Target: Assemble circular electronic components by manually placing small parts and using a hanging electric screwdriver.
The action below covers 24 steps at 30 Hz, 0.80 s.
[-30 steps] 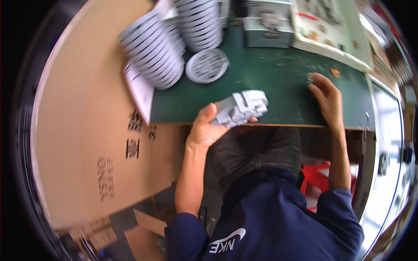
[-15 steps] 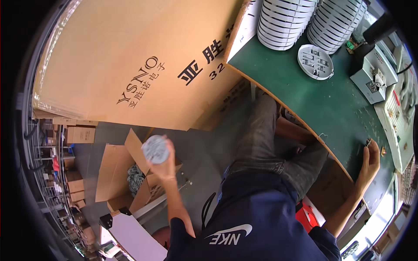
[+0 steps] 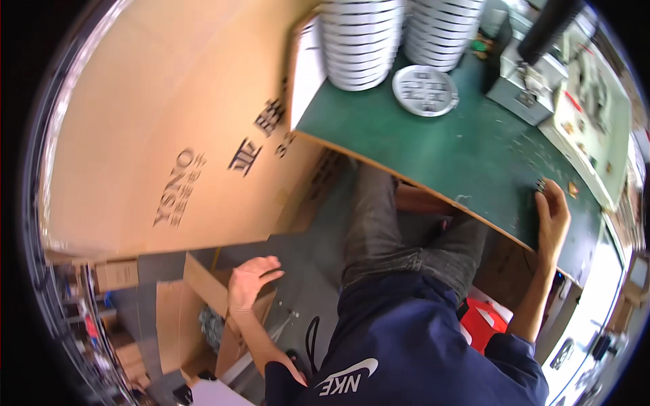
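Observation:
My left hand is empty, its fingers stretched out and apart, over an open cardboard box. Inside that box lies a grey tangled heap, partly hidden by the flaps. On the right, my right hand rests at the green table, thumb and finger pinched on a small dark metallic piece. Its exact kind is too small to make out. A round white dish with small grey parts in it sits farther back on the table.
Tall stacks of white round dishes stand at the table's back. A grey metal device and a pale tray line its right side. The large carton borders the left. Under the table is a red object.
The round grey object that was in my left hand is gone from it, and the fingers have spread. My right hand keeps its pinch. The whole view has shifted.

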Tool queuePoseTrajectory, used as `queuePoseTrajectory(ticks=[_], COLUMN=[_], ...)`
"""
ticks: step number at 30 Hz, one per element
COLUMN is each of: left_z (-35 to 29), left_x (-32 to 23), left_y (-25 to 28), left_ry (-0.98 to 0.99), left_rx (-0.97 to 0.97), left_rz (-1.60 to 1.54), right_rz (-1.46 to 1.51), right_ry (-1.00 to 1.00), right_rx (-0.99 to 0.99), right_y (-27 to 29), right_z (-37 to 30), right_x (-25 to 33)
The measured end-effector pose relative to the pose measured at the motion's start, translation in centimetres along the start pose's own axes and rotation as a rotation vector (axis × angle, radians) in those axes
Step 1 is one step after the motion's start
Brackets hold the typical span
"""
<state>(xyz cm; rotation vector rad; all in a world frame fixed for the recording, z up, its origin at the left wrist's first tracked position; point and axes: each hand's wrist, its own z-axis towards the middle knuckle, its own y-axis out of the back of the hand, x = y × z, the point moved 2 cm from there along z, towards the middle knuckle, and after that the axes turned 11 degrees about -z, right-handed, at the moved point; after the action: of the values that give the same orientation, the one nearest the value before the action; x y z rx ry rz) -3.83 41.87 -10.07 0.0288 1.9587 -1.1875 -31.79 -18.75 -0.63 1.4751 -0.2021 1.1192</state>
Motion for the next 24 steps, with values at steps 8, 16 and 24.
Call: queuePoseTrajectory(ticks=[8, 16, 24], left_z=[27.4, 37.2, 36.1], left_x=[0.3, 4.8, 5.6], left_y=[-32.0, -33.0, -32.2], left_ry=[-0.514, -0.636, -0.688], left_rx=[0.412, 0.389, 0.285], left_rz=[1.274, 1.791, 1.649], right_rz=[0.124, 0.204, 0.200], right_ry=[-0.015, -0.064, -0.093], right_rx=[-0.060, -0.031, -0.032], right_y=[0.2, 0.4, 0.4], right_z=[-0.3, -0.4, -0.5], right_x=[-0.2, 0.6, 1.1])
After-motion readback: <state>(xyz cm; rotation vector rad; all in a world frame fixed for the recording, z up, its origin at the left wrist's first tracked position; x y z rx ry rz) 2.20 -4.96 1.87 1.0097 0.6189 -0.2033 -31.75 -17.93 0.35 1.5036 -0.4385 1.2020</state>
